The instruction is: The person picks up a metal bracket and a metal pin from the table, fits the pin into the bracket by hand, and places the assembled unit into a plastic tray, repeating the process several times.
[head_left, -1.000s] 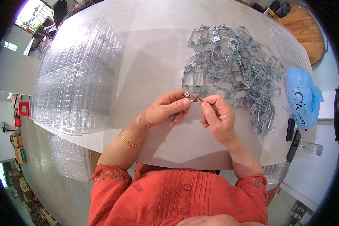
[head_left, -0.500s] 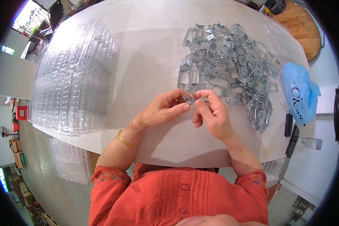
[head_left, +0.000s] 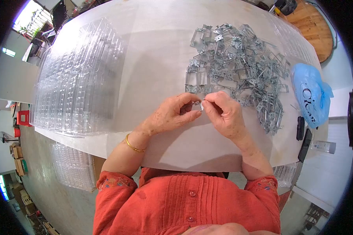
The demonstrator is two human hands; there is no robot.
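Note:
Both of my hands meet over the grey table [head_left: 161,70], pinching one small grey metal bracket [head_left: 197,105] between their fingertips. My left hand [head_left: 170,114] grips it from the left with thumb and forefinger. From the right, my right hand [head_left: 223,115] closes its fingers on the same piece. Most of the bracket is hidden by my fingers. Just beyond the hands lies a big tangled pile of like metal brackets [head_left: 239,70].
Stacks of clear plastic blister trays [head_left: 78,78] cover the table's left side, with more trays [head_left: 72,166] lower down. A blue plastic bag [head_left: 310,100], two dark flat objects [head_left: 303,137] and a clear bottle [head_left: 322,147] lie at the right. A round wooden top [head_left: 315,27] is beyond.
My right hand has curled in closer to the left, and the bracket is now held tighter between both sets of fingertips. The hands drifted slightly toward the pile.

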